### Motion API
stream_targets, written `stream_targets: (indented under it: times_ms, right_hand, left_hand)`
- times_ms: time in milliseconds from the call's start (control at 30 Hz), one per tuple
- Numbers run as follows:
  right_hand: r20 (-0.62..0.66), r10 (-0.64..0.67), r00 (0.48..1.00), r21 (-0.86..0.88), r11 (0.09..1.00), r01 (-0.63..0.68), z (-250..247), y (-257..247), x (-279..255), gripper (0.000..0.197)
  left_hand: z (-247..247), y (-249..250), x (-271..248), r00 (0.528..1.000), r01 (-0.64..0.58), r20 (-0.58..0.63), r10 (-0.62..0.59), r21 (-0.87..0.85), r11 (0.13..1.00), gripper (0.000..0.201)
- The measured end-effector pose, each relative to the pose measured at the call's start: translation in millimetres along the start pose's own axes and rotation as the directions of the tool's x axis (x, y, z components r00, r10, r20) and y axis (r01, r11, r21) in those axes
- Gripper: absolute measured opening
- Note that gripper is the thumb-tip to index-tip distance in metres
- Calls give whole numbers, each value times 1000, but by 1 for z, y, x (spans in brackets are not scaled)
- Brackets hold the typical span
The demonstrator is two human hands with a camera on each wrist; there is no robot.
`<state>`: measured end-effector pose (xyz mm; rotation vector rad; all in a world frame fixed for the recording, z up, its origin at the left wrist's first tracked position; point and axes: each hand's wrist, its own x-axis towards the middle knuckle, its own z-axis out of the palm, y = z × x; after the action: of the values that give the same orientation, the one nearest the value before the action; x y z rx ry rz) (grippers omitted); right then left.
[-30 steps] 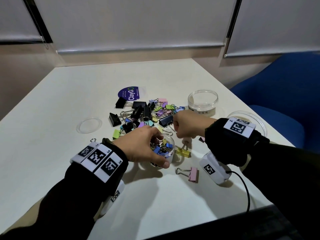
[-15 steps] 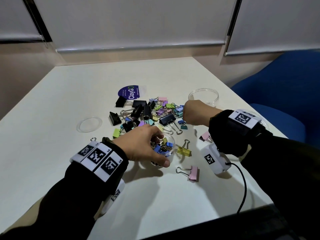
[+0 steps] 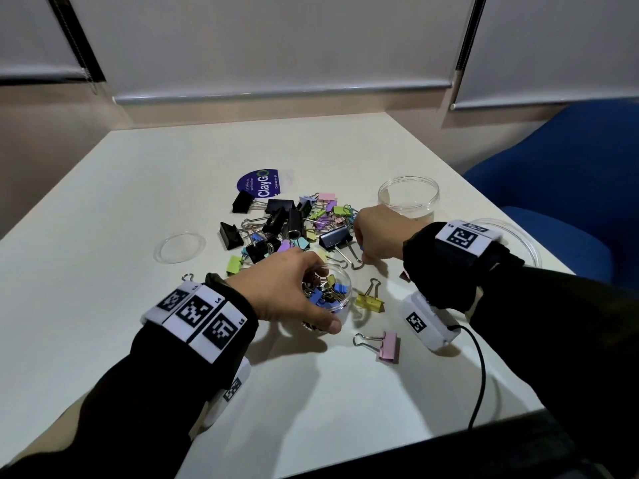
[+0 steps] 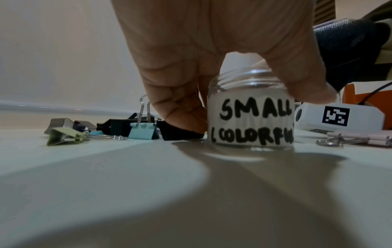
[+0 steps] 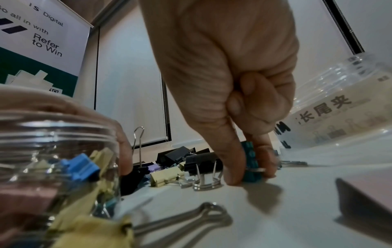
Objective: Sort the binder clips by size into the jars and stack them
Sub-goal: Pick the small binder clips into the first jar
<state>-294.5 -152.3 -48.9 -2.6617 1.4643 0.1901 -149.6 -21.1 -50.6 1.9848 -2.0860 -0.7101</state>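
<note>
A small clear jar [image 3: 340, 292] labelled "SMALL (COLORFUL" [image 4: 250, 120] stands on the white table [image 3: 138, 188], partly filled with small coloured clips. My left hand [image 3: 304, 292] grips it from above, its fingers [image 4: 180, 114] on the far side and the thumb on the near side. A mixed pile of black and coloured binder clips [image 3: 294, 226] lies just beyond. At the pile's right edge my right hand [image 3: 363, 254] pinches a small teal clip [image 5: 250, 154] between thumb and forefinger, down on the tabletop.
An empty wide clear jar [image 3: 408, 198] stands at the back right, and a clear lid [image 3: 179, 247] lies left of the pile. A yellow clip [image 3: 370, 299] and a pink clip [image 3: 387, 345] lie near the small jar. A blue chair [image 3: 570, 188] is beyond the right edge.
My right hand left the spot beside the small jar, moved to the pile's right edge and came down onto a small teal clip. The left hand and jar stayed still.
</note>
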Motion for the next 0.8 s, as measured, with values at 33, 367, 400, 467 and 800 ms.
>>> stream_targets:
  times_ms: [33,367,400,467,800]
  right_hand:
    - [1,-4,1000,-1,1000,4,0,0,0,21]
    - [-22,-42,999,5,999,42,-2,0,-8,13]
    - [-18,-44,999,4,999,44,-2,0,-9,13]
    - [-26,-41,999,9,999,42,-3,1,-12,14]
    - [103,-304,947,625,760,176,-50,-27,-59,13]
  left_hand:
    - [0,0,0,1000,-1,2,1,0,1000,88]
    - [0,-1,1,1000,-11,-10,11,10,1000,89]
    - [0,-1,1,1000,-10,-10,11,9,1000,89]
    - [0,-1,1,1000,-12,-11,12,8,1000,90]
    - [1,-1,3,999,-37,-35,38,9,999,68]
